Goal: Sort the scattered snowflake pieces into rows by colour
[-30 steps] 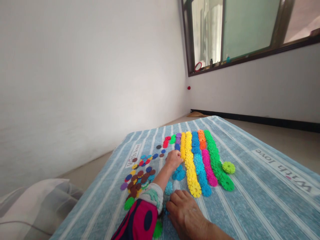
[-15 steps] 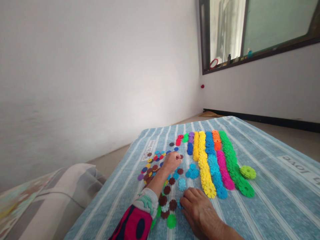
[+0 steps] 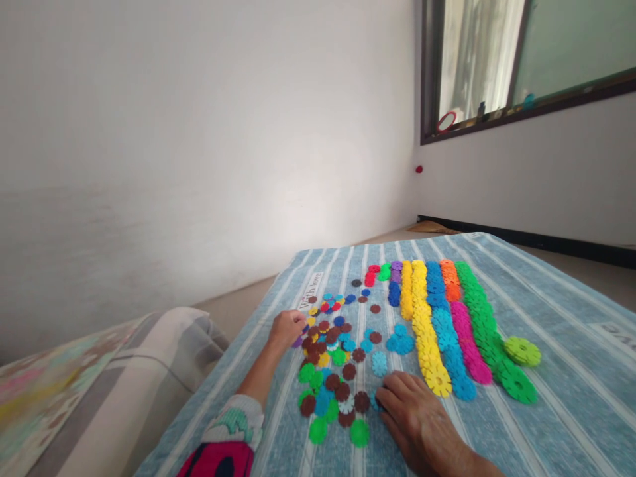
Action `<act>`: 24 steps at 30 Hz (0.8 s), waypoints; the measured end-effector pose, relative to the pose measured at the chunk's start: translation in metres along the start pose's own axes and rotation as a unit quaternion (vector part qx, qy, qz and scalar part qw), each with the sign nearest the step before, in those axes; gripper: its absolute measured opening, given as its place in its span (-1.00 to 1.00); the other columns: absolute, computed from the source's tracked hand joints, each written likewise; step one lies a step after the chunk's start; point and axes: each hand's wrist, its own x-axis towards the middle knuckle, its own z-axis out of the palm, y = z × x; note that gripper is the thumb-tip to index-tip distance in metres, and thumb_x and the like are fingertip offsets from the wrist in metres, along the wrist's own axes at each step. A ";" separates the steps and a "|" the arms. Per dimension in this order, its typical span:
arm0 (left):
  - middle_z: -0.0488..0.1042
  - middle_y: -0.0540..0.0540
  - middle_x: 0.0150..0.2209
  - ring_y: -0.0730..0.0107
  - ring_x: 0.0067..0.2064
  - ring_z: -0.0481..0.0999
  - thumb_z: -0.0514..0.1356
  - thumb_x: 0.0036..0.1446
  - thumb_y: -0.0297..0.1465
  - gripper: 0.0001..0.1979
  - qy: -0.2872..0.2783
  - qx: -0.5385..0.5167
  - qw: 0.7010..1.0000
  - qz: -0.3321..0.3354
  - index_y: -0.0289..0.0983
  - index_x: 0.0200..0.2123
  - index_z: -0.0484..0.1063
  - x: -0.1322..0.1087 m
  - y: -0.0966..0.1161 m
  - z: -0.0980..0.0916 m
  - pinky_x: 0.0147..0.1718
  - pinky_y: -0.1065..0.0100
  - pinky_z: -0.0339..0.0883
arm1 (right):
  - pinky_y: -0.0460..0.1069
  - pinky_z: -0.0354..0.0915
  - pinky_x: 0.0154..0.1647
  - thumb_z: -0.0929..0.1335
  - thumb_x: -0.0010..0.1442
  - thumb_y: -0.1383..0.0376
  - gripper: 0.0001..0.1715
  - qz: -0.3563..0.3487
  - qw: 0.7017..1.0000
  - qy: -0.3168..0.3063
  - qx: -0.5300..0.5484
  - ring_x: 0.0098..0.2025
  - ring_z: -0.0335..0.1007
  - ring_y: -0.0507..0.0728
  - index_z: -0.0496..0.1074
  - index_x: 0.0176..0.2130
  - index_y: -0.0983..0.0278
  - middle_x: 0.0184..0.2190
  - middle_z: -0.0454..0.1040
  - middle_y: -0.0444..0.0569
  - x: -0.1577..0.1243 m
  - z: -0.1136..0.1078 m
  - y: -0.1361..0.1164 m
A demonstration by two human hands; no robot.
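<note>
My left hand point(image 3: 287, 328) is curled into a loose fist at the left edge of a scattered heap of small plastic flower discs point(image 3: 332, 361) in brown, blue, green and yellow; what its fingers hold is hidden. Flat on the cloth near the bottom lies my right hand point(image 3: 421, 424), its fingertips touching discs at the heap's near right edge. To the right run sorted rows of discs: yellow point(image 3: 422, 321), blue point(image 3: 444, 331), orange point(image 3: 451, 279), pink point(image 3: 467, 341) and green point(image 3: 489, 331).
Everything lies on a blue striped cloth point(image 3: 556, 371) printed "With love". A grey and patterned pillow point(image 3: 99, 391) sits at the left. White walls stand behind, with a dark-framed window point(image 3: 521, 66) at the upper right and bare floor point(image 3: 596, 271) beyond.
My left hand moved away from the yellow row, leftward to the far left side of the loose heap. The view panned left. My right hand stayed resting near the heap.
</note>
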 end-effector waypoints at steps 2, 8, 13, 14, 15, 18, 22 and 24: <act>0.44 0.02 -0.63 0.38 -0.51 0.44 0.15 -0.10 -0.40 -0.85 -0.004 -0.001 1.000 0.013 -0.30 -0.52 0.51 -0.005 -0.004 -0.001 -0.48 0.44 0.21 | 0.07 0.20 -0.18 0.30 0.20 0.45 -0.85 -0.006 1.000 0.001 0.001 -0.21 0.30 0.19 0.34 -0.27 0.20 -0.30 0.39 -0.07 0.000 -0.002 -0.001; 0.51 -0.03 -0.40 0.40 -0.36 0.46 0.21 -0.05 -0.37 -0.85 -0.023 0.044 0.989 0.137 -0.27 -0.41 0.56 -0.018 0.000 0.005 -0.31 0.44 0.27 | 0.09 0.23 -0.19 0.24 0.26 0.42 -0.85 -0.021 1.000 0.003 0.009 -0.20 0.32 0.20 0.34 -0.21 0.19 -0.28 0.39 -0.04 -0.002 -0.003 0.001; 0.47 -0.02 -0.37 0.44 -0.34 0.45 0.19 -0.01 -0.43 -0.85 -0.050 0.103 0.979 0.166 -0.23 -0.38 0.58 -0.021 0.003 0.009 -0.30 0.45 0.26 | 0.11 0.26 -0.17 0.21 0.27 0.41 -0.86 -0.046 0.999 0.027 -0.009 -0.18 0.34 0.22 0.30 -0.21 0.21 -0.23 0.41 0.01 -0.006 -0.001 0.005; 0.47 -0.02 -0.37 0.44 -0.34 0.45 0.19 -0.01 -0.44 -0.85 -0.048 0.105 0.980 0.160 -0.23 -0.38 0.58 -0.021 0.002 0.009 -0.30 0.45 0.27 | 0.10 0.27 -0.18 0.22 0.27 0.40 -0.87 -0.051 0.998 0.026 -0.012 -0.18 0.35 0.22 0.30 -0.22 0.20 -0.22 0.42 0.01 -0.006 -0.001 0.006; 0.47 -0.02 -0.37 0.44 -0.34 0.45 0.19 0.00 -0.44 -0.85 -0.044 0.106 0.982 0.153 -0.24 -0.39 0.58 -0.021 0.001 0.009 -0.30 0.45 0.27 | 0.10 0.28 -0.18 0.22 0.27 0.40 -0.88 -0.057 0.998 0.023 -0.015 -0.19 0.36 0.21 0.29 -0.23 0.20 -0.22 0.42 0.01 -0.007 -0.001 0.006; 0.48 -0.03 -0.36 0.45 -0.34 0.45 0.19 0.00 -0.45 -0.86 -0.027 0.106 0.986 0.128 -0.24 -0.38 0.58 -0.020 -0.003 0.008 -0.30 0.45 0.28 | 0.08 0.29 -0.17 0.22 0.28 0.39 -0.89 -0.066 0.998 0.016 -0.019 -0.18 0.37 0.20 0.29 -0.23 0.19 -0.21 0.42 0.00 -0.007 -0.002 0.008; 0.49 -0.03 -0.36 0.45 -0.33 0.46 0.19 0.00 -0.44 -0.86 -0.003 0.120 0.988 0.097 -0.25 -0.38 0.57 -0.019 -0.008 0.005 -0.28 0.46 0.27 | 0.10 0.30 -0.16 0.21 0.28 0.40 -0.88 -0.060 0.998 0.009 -0.014 -0.17 0.37 0.20 0.28 -0.22 0.19 -0.21 0.42 0.01 -0.008 -0.002 0.009; 0.50 -0.04 -0.35 0.44 -0.32 0.46 0.18 0.00 -0.44 -0.85 0.005 0.134 0.988 0.081 -0.26 -0.39 0.57 -0.018 -0.011 0.003 -0.29 0.46 0.26 | 0.10 0.30 -0.17 0.22 0.28 0.40 -0.88 -0.059 0.998 0.004 -0.010 -0.17 0.37 0.21 0.29 -0.22 0.19 -0.21 0.42 0.00 -0.008 -0.001 0.008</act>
